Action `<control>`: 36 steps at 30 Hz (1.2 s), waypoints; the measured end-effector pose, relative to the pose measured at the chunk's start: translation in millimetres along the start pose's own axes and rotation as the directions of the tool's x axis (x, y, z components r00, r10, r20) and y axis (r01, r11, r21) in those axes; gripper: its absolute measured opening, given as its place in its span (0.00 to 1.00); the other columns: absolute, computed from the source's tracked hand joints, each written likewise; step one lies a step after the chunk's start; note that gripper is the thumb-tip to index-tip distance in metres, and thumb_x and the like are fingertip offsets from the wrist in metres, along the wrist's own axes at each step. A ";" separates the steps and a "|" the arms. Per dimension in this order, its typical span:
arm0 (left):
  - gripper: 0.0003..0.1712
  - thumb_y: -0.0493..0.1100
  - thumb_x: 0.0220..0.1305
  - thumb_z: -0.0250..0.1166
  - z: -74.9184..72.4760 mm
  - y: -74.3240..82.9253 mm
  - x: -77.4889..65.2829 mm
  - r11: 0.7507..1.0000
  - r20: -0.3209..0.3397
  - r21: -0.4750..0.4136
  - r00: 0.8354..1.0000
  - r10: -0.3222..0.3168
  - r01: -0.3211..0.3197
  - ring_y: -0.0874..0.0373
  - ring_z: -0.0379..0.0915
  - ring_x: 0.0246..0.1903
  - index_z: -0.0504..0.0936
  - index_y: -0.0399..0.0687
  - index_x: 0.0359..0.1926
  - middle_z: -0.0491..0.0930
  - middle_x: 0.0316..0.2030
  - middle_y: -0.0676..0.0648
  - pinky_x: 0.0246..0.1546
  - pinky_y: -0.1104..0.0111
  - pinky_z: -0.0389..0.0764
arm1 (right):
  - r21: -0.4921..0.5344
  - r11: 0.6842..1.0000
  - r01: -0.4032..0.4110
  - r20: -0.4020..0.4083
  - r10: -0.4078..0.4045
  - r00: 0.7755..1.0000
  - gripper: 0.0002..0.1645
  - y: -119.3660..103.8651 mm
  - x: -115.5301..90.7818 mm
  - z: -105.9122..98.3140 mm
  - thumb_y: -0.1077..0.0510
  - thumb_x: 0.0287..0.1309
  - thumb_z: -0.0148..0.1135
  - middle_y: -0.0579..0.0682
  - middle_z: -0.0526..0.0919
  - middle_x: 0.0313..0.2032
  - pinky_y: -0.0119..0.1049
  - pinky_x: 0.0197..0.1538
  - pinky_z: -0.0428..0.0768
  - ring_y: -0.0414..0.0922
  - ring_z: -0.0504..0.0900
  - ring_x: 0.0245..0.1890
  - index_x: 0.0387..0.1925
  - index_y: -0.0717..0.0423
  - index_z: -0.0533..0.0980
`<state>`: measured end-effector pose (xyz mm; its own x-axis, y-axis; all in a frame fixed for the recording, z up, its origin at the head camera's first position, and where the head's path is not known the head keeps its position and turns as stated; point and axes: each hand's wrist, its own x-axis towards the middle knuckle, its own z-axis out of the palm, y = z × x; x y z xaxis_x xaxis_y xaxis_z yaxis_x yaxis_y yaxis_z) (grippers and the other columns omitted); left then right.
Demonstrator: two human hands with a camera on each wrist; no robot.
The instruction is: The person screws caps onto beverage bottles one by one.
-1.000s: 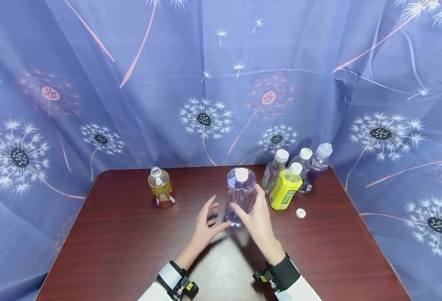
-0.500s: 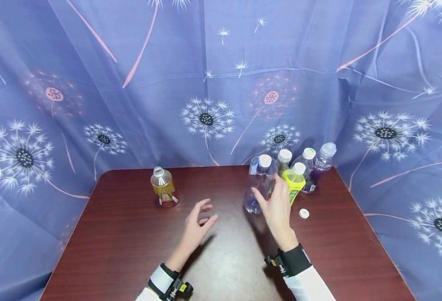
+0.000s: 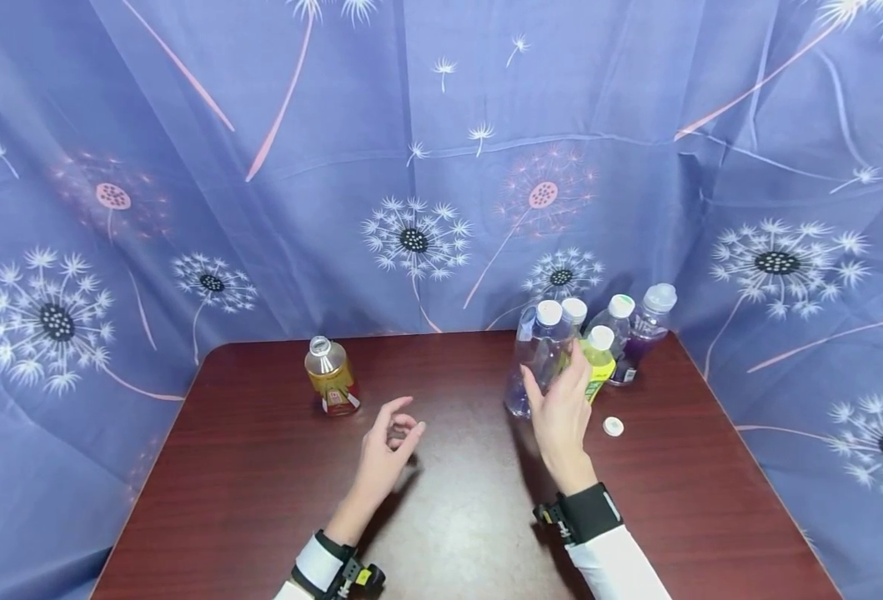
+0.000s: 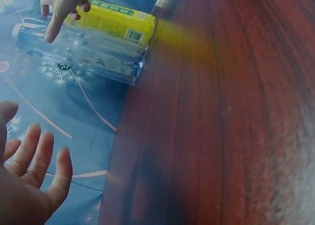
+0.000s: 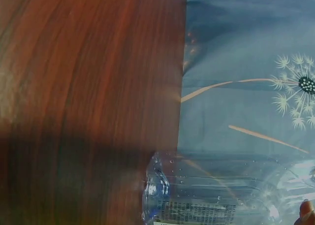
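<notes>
A large clear plastic bottle (image 3: 519, 375) with a white cap stands upright at the back right of the table, just left of a group of bottles. My right hand (image 3: 563, 408) holds its upper part, thumb on the near left side and fingers behind on the right. In the right wrist view the clear bottle (image 5: 216, 185) fills the lower part, a fingertip at its edge. My left hand (image 3: 383, 450) hovers over the middle of the table, fingers loosely bent and holding nothing. Its spread fingers (image 4: 61, 173) show in the left wrist view.
A yellow-labelled bottle (image 3: 599, 364), a green-marked-cap bottle (image 3: 619, 321) and a purple-tinted bottle (image 3: 645, 329) stand close by on the right. A loose white cap (image 3: 613, 427) lies before them. An uncapped bottle (image 3: 332, 379) stands back left. A curtain (image 3: 321, 208) hangs behind the table (image 3: 261, 500).
My right hand has carried the clear bottle right and back, up against the group of bottles. My left hand has come away from it to the left.
</notes>
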<state>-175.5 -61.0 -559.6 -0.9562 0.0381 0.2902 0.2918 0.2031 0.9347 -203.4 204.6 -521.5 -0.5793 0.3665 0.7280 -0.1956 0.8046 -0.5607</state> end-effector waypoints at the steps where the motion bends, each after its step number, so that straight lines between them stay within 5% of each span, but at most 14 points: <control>1: 0.27 0.36 0.68 0.71 -0.3 0.3 0.0 1.000 0.003 0.002 1.000 0.002 -0.002 0.59 0.82 0.33 0.77 0.46 0.65 0.85 0.35 0.50 0.34 0.65 0.88 | 0.005 1.000 0.008 -0.016 -0.007 1.000 0.52 0.8 0.2 0.4 0.53 0.58 0.79 0.68 0.72 0.60 0.68 0.37 0.80 0.68 0.79 0.49 0.74 0.64 0.59; 8: 0.25 0.35 0.67 0.71 -0.7 1.0 -2.3 1.000 -0.002 -0.003 1.000 0.017 -0.017 0.58 0.77 0.26 0.78 0.43 0.64 0.84 0.32 0.49 0.27 0.76 0.79 | -0.018 0.999 0.029 -0.064 -0.031 0.997 0.53 4.0 0.2 0.6 0.55 0.56 0.80 0.66 0.69 0.64 0.61 0.25 0.77 0.59 0.78 0.28 0.76 0.58 0.59; 14: 0.25 0.30 0.66 0.70 0.5 3.9 -3.9 0.999 -0.026 0.015 0.999 -0.028 0.028 0.57 0.76 0.26 0.77 0.37 0.63 0.85 0.33 0.45 0.27 0.77 0.78 | -0.029 0.999 0.038 -0.028 -0.039 0.999 0.51 6.4 -3.7 -3.1 0.55 0.58 0.78 0.66 0.68 0.64 0.64 0.24 0.77 0.64 0.78 0.27 0.76 0.57 0.61; 19: 0.23 0.29 0.66 0.69 -5.5 27.1 -8.2 1.000 -0.027 0.011 0.999 -0.023 0.024 0.61 0.80 0.31 0.77 0.32 0.61 0.85 0.35 0.41 0.30 0.71 0.84 | 0.015 0.999 0.043 -0.022 -0.042 0.999 0.49 5.9 -8.6 -10.5 0.59 0.58 0.77 0.66 0.69 0.63 0.56 0.21 0.76 0.57 0.78 0.28 0.75 0.59 0.61; 25: 0.21 0.36 0.69 0.70 -13.2 8.0 -11.4 0.999 0.002 -0.028 1.000 0.016 -0.016 0.55 0.83 0.38 0.80 0.38 0.61 0.86 0.40 0.46 0.36 0.67 0.89 | 0.106 0.985 0.134 0.014 -0.136 0.991 0.33 -5.7 -18.2 -31.5 0.64 0.60 0.70 0.62 0.77 0.50 0.42 0.21 0.75 0.48 0.78 0.28 0.65 0.62 0.71; 30: 0.18 0.38 0.69 0.71 -16.7 6.8 -13.0 0.998 0.023 -0.007 0.998 0.061 -0.061 0.59 0.83 0.40 0.83 0.47 0.58 0.86 0.40 0.51 0.40 0.65 0.89 | 0.214 0.954 0.210 0.196 -0.252 0.948 0.20 -19.1 -29.9 -47.5 0.67 0.61 0.67 0.52 0.82 0.39 0.29 0.27 0.75 0.42 0.77 0.26 0.55 0.60 0.79; 36: 0.18 0.39 0.68 0.72 -18.7 13.3 -16.2 0.996 0.057 0.056 0.996 0.072 -0.075 0.62 0.83 0.40 0.83 0.53 0.57 0.86 0.40 0.54 0.40 0.62 0.89 | 0.341 0.915 0.215 0.368 -0.340 0.865 0.17 -29.6 -48.3 -60.6 0.65 0.62 0.67 0.44 0.82 0.39 0.22 0.30 0.74 0.38 0.78 0.28 0.53 0.58 0.80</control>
<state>-155.7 -77.2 -548.0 -0.9326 0.1081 0.3443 0.3607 0.2542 0.8974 -121.7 191.3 -516.1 -0.7259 -0.1286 0.6757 -0.5735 0.6555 -0.4914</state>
